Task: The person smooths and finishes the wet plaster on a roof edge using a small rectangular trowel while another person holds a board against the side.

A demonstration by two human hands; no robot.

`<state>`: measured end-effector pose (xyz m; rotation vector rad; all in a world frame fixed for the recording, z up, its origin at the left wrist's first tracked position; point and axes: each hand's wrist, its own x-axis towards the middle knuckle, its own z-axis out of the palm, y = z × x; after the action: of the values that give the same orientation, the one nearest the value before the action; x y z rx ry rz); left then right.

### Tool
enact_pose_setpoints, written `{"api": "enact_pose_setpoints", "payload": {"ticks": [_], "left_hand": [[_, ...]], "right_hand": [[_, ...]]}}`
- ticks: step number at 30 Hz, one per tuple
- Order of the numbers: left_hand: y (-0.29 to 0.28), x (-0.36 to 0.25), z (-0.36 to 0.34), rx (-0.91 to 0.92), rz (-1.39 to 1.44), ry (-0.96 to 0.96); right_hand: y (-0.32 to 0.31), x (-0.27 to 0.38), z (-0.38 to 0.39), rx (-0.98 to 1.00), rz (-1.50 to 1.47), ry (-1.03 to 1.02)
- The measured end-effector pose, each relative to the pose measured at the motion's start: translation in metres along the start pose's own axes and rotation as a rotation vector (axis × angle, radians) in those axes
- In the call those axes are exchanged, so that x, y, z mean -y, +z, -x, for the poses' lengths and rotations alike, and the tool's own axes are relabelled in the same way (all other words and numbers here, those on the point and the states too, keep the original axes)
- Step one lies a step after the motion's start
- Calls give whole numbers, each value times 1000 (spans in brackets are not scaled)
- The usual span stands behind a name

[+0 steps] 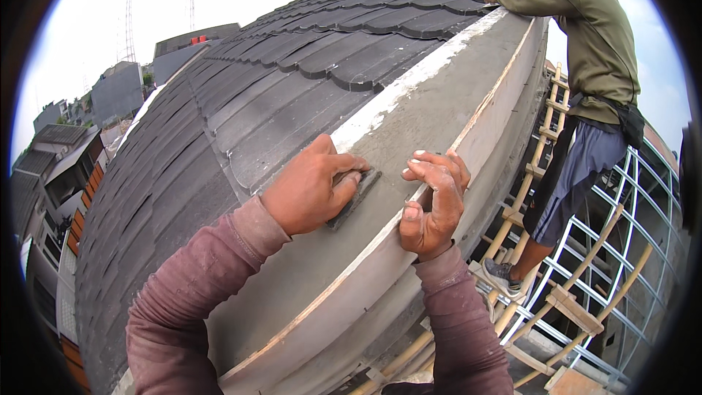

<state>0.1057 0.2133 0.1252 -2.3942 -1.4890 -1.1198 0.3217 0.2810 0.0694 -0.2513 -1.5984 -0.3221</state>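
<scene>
My left hand [311,186] is closed on a dark, flat float [355,200], its blade against a band of smooth grey mortar [431,106]. How the fingers hold its back is partly hidden. Along the band's outer side runs a long wooden board [344,274] set on edge. My right hand [440,201] is at the top of this board, fingers bent but apart and thumb separate, with nothing visible in them. Whether it presses on the board, I cannot tell. A rough white strip [387,108] borders the mortar on the tile side.
Dark roof tiles [270,110] slope away on the left. At the upper right another person [603,36] stands on a bamboo ladder [537,168], one hand at the band's far end. Metal framing [621,197] and bamboo poles lie below right. Houses [69,153] show far left.
</scene>
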Motion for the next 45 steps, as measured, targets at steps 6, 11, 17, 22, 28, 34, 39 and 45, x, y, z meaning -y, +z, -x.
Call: {"api": "enact_pose_setpoints", "payload": {"ticks": [6,11,17,22,28,34,39,45], "left_hand": [[5,35,-32,-88,-88,-37],[22,17,-46,-61,4,40],[7,26,-29,-48,-105,-17],[17,23,-50,-40,-30,35],[5,13,-16,-18,-60,-94],[30,36,-103,-102,-25,17],[8,7,-38,73,28,13],[18,44,-89,-112,-115,6]], "right_hand": [[9,6,-2,5,-34,-2],[2,0,1,25,8,-18],[3,2,-1,10,0,-8],[8,1,2,29,2,-17],[-2,-5,1,12,30,-22],[11,4,2,36,-15,-23],[-4,-5,1,13,22,-15],[17,10,-2,15,-43,-10]]}}
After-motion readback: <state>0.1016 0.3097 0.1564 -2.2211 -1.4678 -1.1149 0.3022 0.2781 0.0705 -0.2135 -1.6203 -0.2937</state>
